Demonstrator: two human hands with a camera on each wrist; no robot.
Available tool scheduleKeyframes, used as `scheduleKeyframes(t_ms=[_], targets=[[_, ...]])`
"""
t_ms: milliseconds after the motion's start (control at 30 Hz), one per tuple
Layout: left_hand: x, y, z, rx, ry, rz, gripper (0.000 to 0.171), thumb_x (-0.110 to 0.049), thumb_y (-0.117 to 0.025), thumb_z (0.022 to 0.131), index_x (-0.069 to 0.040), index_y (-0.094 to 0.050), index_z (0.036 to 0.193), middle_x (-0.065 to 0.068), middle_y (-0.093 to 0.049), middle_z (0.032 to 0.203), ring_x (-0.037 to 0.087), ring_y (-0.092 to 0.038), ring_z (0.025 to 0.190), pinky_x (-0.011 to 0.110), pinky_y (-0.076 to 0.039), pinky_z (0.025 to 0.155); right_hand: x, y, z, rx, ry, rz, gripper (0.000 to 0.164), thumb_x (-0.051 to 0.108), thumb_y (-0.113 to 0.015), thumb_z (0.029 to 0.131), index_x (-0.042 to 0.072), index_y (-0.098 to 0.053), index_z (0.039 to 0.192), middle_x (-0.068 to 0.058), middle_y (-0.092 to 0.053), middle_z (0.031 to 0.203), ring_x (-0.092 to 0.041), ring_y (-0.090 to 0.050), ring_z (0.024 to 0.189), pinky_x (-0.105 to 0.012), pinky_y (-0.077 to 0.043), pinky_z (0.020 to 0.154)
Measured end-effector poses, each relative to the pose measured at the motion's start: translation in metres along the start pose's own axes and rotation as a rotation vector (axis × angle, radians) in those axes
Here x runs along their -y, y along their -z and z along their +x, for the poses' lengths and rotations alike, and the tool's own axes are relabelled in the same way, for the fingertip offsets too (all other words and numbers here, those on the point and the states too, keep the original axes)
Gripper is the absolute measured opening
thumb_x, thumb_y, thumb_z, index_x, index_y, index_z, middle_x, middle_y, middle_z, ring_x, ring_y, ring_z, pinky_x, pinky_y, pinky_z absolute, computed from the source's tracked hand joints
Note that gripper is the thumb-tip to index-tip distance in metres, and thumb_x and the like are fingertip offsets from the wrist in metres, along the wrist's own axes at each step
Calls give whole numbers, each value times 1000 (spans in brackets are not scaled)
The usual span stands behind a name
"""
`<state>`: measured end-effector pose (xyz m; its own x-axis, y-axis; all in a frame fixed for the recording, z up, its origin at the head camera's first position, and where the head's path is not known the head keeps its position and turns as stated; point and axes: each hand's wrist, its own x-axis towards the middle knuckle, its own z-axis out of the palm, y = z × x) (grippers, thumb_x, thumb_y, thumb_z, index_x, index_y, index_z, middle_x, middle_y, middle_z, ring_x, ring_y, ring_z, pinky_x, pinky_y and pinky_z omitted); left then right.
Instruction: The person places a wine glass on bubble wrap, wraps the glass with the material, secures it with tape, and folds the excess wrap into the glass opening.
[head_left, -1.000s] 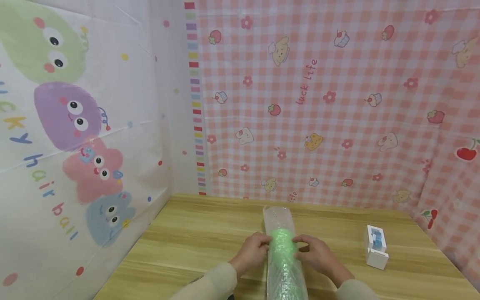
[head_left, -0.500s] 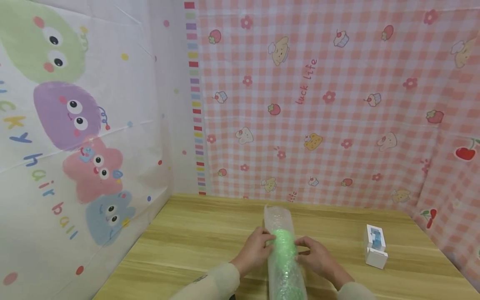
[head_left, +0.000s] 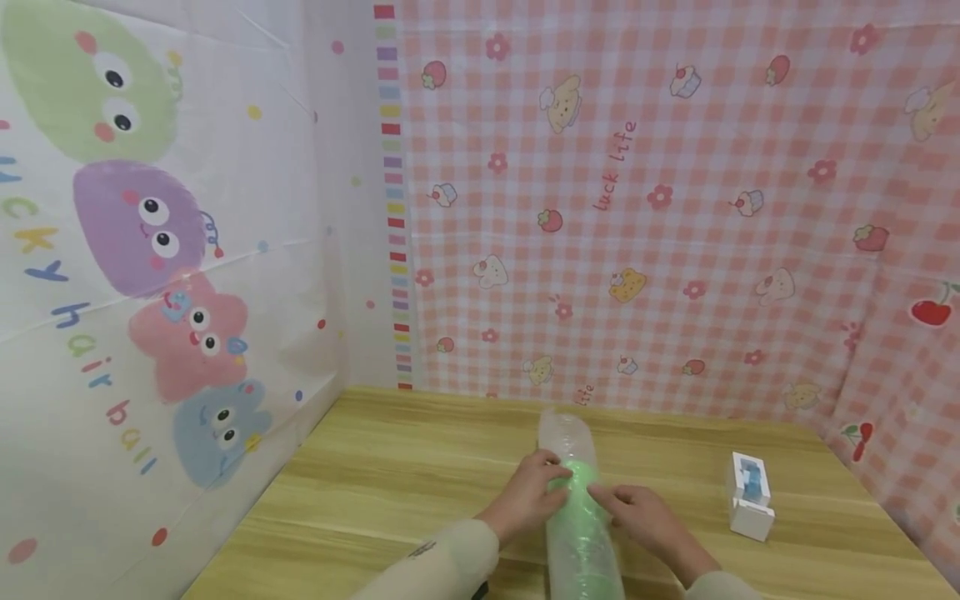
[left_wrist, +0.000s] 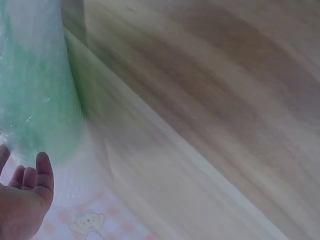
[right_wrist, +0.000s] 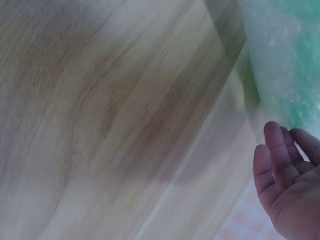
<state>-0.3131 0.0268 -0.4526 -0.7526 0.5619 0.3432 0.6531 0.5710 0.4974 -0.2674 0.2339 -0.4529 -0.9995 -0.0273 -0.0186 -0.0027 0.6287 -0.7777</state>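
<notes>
A long bubble-wrap roll [head_left: 583, 537] lies lengthwise on the wood-grain table, with something green showing through the clear film. My left hand [head_left: 525, 497] lays its fingertips over the roll's upper left side. Against the right side rest the fingertips of my right hand [head_left: 647, 518]. In the left wrist view, the fingers of my left hand [left_wrist: 25, 200] are slightly bent at the roll's edge. Relaxed, gently bent fingers of my right hand [right_wrist: 290, 180] show beside the wrap in the right wrist view. What the green thing is, I cannot tell.
A small white box [head_left: 751, 496] with a light-blue part on top, perhaps a tape dispenser, stands on the table [head_left: 405, 450] to the right. A pink checked cloth [head_left: 675, 242] hangs behind. A white cartoon-print sheet [head_left: 277, 192] hangs on the left.
The wrapped roll has shifted a little to the right. My left hand has moved right with it and now reaches further over its top; my right hand has moved slightly right.
</notes>
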Motion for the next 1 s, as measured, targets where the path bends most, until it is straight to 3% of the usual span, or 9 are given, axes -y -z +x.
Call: scheduleKeyframes(t_ms=[67, 200, 433, 567, 800, 1000], targets=[[-3, -2, 4, 10, 13, -3, 30, -17, -67, 93, -4, -69, 121, 10, -54, 127, 23, -51, 119, 35, -43, 104, 2, 0, -1, 5, -5, -63, 59, 56, -57, 95, 1, -72, 108, -11, -70, 105, -25, -66, 91, -46, -55, 77], [-6, -6, 11, 16, 12, 2, 29, -18, -69, 92, -6, -71, 119, 8, -55, 125, 22, -50, 118, 34, -43, 102, 2, 1, -3, 19, -1, -120, 58, 54, -64, 91, -2, -72, 102, -10, -71, 102, -25, -65, 93, -48, -55, 79], [-1, -5, 20, 63, -62, 57, 34, -13, -60, 98, -1, -61, 130, 9, -57, 126, 21, -52, 118, 31, -44, 102, -1, 2, -6, 13, -27, -70, 59, 50, -68, 90, -6, -69, 110, -11, -71, 104, -27, -65, 95, -50, -54, 83], [8, -1, 26, 133, -99, 118, 33, -16, -57, 101, -7, -61, 133, 7, -52, 131, 19, -50, 121, 30, -44, 102, -3, -1, -8, 21, -52, 2, 57, 47, -68, 91, -6, -68, 111, -7, -70, 100, -23, -65, 90, -48, -55, 80], [14, 3, 32, 223, -77, 87, 39, -21, -53, 102, -15, -56, 141, 2, -51, 129, 14, -49, 117, 29, -46, 96, -1, -4, -8, 15, -60, 28, 56, 46, -67, 92, -6, -68, 113, -7, -70, 101, -22, -64, 89, -46, -55, 78], [13, 8, 30, 235, -63, 78, 39, -19, -54, 102, -14, -56, 141, 3, -51, 129, 16, -48, 118, 29, -45, 96, -1, -9, -8, -9, -49, 38, 60, 48, -69, 90, -7, -68, 113, -12, -71, 105, -25, -66, 92, -47, -55, 79]])
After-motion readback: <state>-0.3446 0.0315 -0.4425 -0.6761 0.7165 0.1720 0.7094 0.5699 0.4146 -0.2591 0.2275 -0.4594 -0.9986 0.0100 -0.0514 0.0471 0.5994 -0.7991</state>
